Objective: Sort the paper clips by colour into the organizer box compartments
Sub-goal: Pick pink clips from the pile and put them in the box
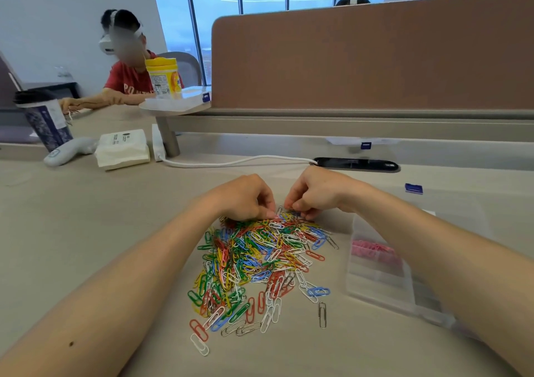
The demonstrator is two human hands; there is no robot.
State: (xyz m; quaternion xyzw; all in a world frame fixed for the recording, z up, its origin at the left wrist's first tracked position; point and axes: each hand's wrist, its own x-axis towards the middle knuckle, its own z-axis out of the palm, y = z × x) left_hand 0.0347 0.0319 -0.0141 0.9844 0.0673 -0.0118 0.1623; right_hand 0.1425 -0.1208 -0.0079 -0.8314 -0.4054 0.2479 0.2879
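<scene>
Multicoloured wire paper clips are heaped on the beige desk. Their far edge is met by the left hand and right hand, close together, fingers curled; a pinch cannot be told. The clear plastic organizer box just beside the heap, holding pink clips, is partly hidden by the right forearm.

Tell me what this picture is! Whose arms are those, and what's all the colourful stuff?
No machine here: a person wears a camera on their head, so you see their own two bare arms from above. On the pale beige desk lies a heap of mixed-colour wire paper clips. The left hand and right hand curl their fingers at the heap's far edge, picking at clips; whether either holds one is too small to tell. By the right forearm sits a clear plastic organizer box with pink clips in one compartment.
</scene>
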